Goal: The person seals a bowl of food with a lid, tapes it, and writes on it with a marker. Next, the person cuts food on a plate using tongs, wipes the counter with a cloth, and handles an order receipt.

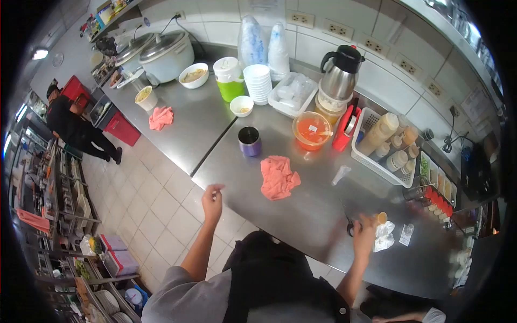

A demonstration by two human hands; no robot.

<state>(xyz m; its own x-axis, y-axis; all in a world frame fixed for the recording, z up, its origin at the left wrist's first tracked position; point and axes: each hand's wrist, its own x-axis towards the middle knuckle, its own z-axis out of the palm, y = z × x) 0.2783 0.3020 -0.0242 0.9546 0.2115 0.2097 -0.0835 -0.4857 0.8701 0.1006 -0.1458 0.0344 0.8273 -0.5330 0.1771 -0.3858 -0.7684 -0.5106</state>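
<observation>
My left hand [213, 200] is raised in front of the counter's front edge, its fingers curled together; what they hold, if anything, is too small to make out. My right hand [366, 226] is low over the right part of the counter, its fingers slightly blurred. A black loop like a scissors handle [350, 226] shows at its left side. Right at its fingertips is a small tan round piece [382, 218], with a crumpled white wrapper [384, 238] just beyond. A small clear packet [406, 234] lies further right. Ahead between the hands is a crumpled pink cloth [278, 177].
On the steel counter stand a purple tumbler [249, 142], an orange-red tub [312, 131], a steel thermos [341, 72], stacked white bowls [258, 84] and a basket of bottles [385, 172]. Rice cookers [167, 56] stand at the back left. Another person [75, 121] is across the floor.
</observation>
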